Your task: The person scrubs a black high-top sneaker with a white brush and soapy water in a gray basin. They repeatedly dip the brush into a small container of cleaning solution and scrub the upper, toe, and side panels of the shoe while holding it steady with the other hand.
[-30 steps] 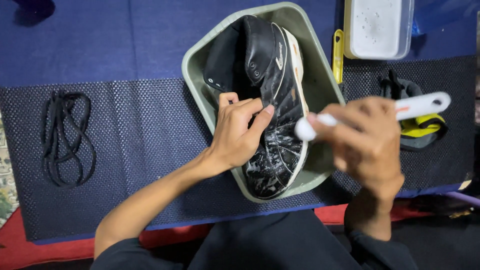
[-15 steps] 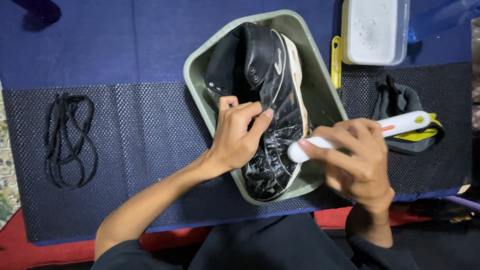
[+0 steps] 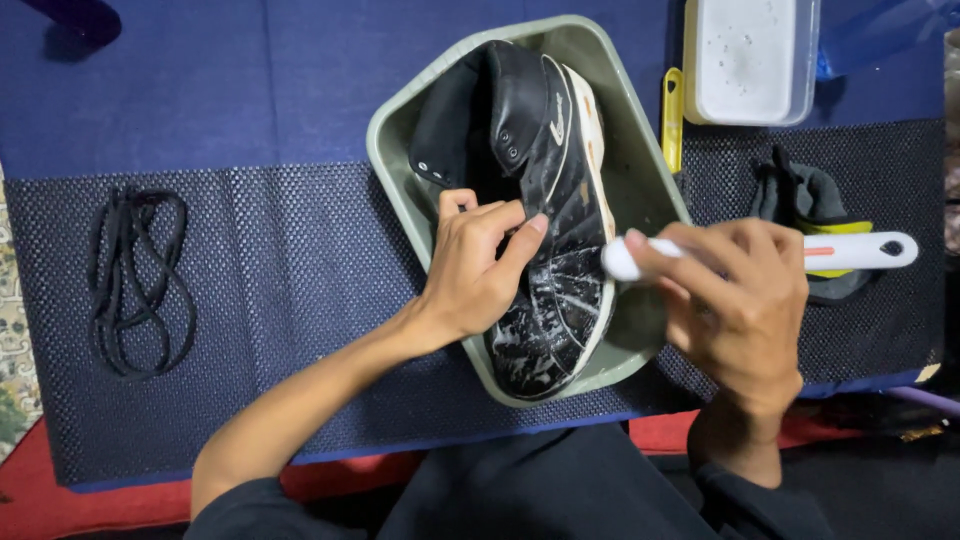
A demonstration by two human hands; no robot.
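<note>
Black shoe (image 3: 545, 215) lengthwise in tray (image 3: 640, 190), toe toward wearer, left hand (image 3: 475, 275) steadying

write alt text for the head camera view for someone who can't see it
Seen from above, a person's left hand steadies a soapy black high-top shoe lying in a grey-green basin, while the right hand holds a white-handled brush at the shoe's edge. Black laces lie on the dark mat to the left; a white tub sits above the brush.
</note>
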